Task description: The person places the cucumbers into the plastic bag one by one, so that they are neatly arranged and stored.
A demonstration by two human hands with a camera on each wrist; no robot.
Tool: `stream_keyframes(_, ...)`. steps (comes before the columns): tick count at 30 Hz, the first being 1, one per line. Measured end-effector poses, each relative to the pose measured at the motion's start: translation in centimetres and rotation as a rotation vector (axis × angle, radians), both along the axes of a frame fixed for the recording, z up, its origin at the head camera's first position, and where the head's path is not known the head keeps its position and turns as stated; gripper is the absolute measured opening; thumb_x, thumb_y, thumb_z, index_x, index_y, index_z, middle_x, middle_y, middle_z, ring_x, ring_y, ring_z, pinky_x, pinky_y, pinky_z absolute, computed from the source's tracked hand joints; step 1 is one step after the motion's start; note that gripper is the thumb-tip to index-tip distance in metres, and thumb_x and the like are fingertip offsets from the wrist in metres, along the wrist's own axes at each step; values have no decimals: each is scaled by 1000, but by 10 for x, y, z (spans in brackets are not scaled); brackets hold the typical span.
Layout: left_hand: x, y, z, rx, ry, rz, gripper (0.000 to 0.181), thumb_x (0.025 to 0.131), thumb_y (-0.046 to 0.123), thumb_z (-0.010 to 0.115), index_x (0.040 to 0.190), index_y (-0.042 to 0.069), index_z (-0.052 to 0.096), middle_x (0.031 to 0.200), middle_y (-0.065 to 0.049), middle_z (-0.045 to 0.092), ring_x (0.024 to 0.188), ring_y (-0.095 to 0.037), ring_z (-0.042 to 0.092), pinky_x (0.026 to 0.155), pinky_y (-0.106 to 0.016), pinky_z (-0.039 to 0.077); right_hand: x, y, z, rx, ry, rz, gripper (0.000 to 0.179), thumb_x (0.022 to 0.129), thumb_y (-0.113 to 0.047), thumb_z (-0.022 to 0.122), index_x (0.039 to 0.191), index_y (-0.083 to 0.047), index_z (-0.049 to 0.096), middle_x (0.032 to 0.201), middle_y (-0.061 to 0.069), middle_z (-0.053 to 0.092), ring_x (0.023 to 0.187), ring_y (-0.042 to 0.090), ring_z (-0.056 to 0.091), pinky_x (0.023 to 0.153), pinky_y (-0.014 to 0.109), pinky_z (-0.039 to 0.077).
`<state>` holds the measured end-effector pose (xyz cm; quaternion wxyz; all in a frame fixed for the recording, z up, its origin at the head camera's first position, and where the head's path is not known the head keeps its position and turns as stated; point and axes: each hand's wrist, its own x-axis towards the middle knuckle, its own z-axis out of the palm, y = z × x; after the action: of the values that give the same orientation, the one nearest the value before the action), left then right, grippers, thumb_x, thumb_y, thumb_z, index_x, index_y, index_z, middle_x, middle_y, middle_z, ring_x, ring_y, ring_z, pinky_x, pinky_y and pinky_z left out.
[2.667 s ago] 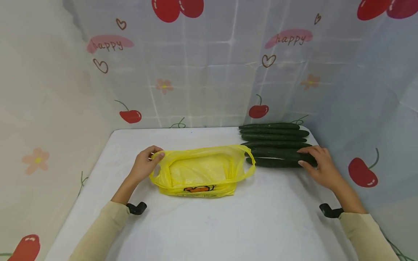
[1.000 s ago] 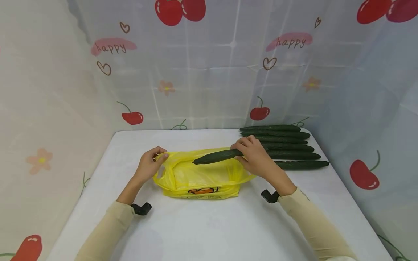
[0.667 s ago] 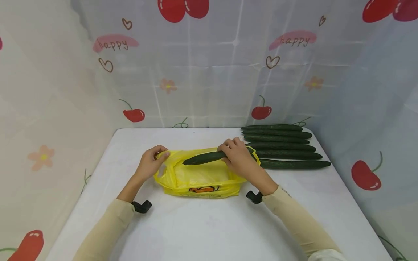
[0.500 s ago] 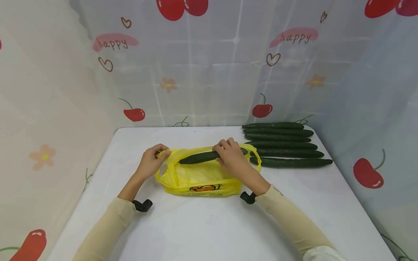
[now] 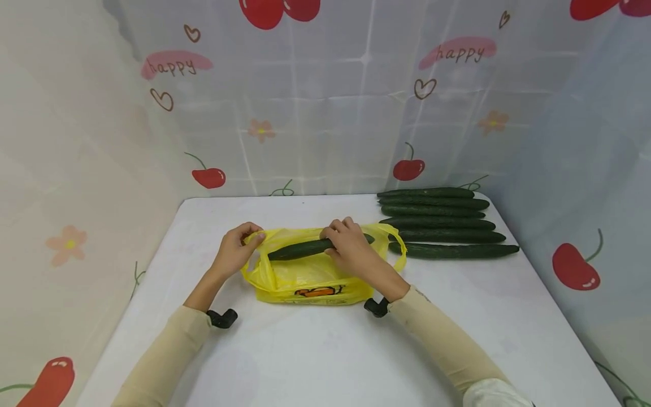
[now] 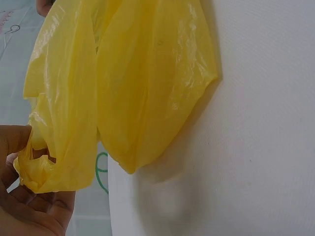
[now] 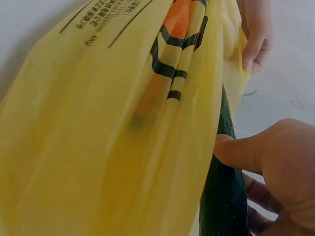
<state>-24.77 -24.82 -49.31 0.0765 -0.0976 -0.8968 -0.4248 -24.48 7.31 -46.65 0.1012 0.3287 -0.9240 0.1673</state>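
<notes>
A yellow plastic bag [image 5: 310, 277] with a printed orange figure lies on the table, its mouth spread. My left hand [image 5: 235, 249] pinches the bag's left handle edge between thumb and fingers; the left wrist view shows the crumpled yellow film [image 6: 39, 172] in that grip. With my right hand [image 5: 351, 249] I hold a dark green cucumber [image 5: 297, 249] lengthwise inside the bag's mouth. Seen from the right wrist, the thumb presses the near side of the cucumber [image 7: 224, 196] and the fingers curl behind it, next to the bag wall [image 7: 123, 123].
Several cucumbers [image 5: 452, 251] lie side by side at the table's back right, near the bag's right handle [image 5: 402, 249]. A white cloth covers the table [image 5: 305, 356]. Patterned curtains [image 5: 325, 113] stand behind and at both sides.
My right hand has taken a cucumber from the row, carried it left over the bag and lowered it into the mouth. My left hand has kept its pinch on the bag.
</notes>
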Motion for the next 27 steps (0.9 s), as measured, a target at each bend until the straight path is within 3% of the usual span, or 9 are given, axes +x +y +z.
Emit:
stream_keyframes(11,0,4,-1,21,-11,-4,21,97,43,59,104,24,65,98,4,68,84,-18,56,74,-29,46,-14,0,-10,4,-197,94,30,94,-21,68,123,-16,63,120,1,60,102,21,45,89,37,42)
stream_keyframes(20,4,2,-2,42,-14,-3,22,96,44,60,103,24,65,98,5,67,87,-17,55,75,-28,46,-22,-2,-19,17,-226,89,31,94,-23,67,125,-17,63,122,1,60,105,21,47,90,38,46)
stream_keyframes(27,5,0,0,39,-8,4,23,97,44,59,105,24,65,96,2,65,79,-19,54,68,-25,46,-25,0,-21,-40,-215,86,29,94,-18,66,123,-12,63,119,4,59,101,24,45,88,39,42)
